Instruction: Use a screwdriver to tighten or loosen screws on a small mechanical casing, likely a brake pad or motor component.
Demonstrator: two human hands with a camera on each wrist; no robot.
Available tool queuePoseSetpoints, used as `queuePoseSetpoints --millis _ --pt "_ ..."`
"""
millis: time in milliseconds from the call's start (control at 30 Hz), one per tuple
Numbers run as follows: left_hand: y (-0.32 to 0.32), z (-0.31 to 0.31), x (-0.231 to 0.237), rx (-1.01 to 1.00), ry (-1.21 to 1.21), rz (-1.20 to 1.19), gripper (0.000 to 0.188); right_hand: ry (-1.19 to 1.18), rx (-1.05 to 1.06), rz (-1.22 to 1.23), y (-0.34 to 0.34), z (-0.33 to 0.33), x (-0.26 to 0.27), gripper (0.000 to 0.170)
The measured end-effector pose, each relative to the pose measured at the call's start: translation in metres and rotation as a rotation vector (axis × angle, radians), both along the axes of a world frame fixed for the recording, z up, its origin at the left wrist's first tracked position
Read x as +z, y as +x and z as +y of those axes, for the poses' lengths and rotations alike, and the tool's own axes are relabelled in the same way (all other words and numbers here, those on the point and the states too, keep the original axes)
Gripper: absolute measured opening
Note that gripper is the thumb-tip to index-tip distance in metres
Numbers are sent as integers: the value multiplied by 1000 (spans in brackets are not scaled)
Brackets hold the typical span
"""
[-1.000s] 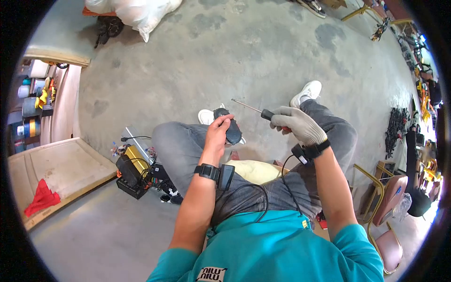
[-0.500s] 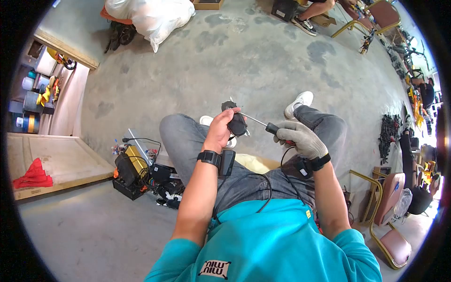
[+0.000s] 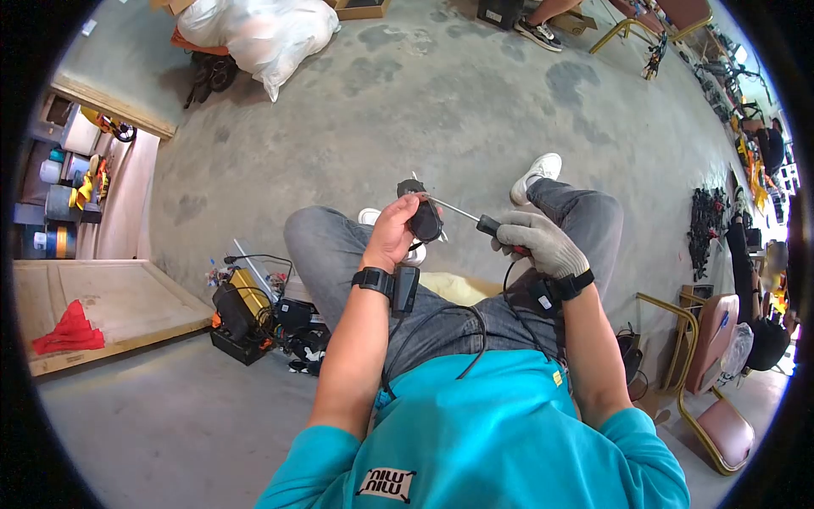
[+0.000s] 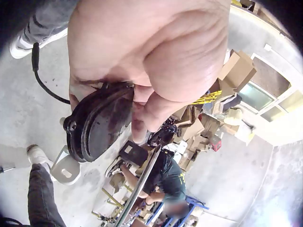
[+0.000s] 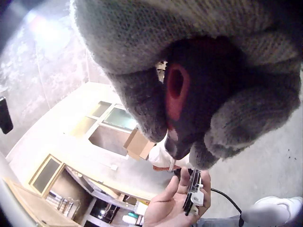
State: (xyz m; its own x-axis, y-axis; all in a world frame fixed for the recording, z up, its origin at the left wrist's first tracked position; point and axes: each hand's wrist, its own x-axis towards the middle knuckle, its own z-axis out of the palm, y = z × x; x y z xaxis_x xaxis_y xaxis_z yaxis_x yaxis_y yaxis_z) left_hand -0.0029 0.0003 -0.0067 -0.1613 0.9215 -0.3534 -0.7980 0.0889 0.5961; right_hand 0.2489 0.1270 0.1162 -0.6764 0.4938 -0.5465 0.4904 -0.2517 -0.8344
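My bare left hand [image 3: 392, 233] grips a black oval plastic housing [image 3: 426, 222] in front of my lap. A screw lug shows on the rim of this housing [image 4: 102, 125] in the left wrist view, and a white plastic tab [image 4: 66, 168] juts out below it. My right hand [image 3: 543, 243], in a grey knitted glove, holds a screwdriver [image 3: 488, 226] by its black and red handle. Its metal shaft points left, with the end at the upper part of the housing beside my left fingers. In the right wrist view, the gloved fingers wrap the handle [image 5: 174, 101].
Electronics and cables [image 3: 246, 310] lie on the floor by my left knee, beside a wooden panel with a red cloth [image 3: 69, 329]. A white plastic bag [image 3: 259, 38] sits farther off. A chair [image 3: 708, 356] stands at right. Another person's shoe [image 3: 538, 34] shows at the back.
A second ago the screwdriver tip pointed past the housing, apart from it; now the tip is at the housing. My left hand has tilted the housing. Since half a second ago the hands have barely moved.
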Motion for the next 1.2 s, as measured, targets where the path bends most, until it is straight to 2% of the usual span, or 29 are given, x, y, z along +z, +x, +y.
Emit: queuePoseSetpoints --millis 433,600,967,1033,1200 --pt "-2 0 -2 -11 49 -15 20 -8 31 -24 -5 -2 4 29" --pt "-2 0 -1 29 20 -24 13 -27 25 -22 -5 -2 8 28" --pt "-2 0 -1 59 -15 5 9 29 67 -54 -4 -1 5 28" --pt "-2 1 -1 55 -13 14 9 43 28 -30 -6 -4 6 22" --pt "-1 2 -1 81 -6 27 9 24 52 -56 -2 0 -1 28"
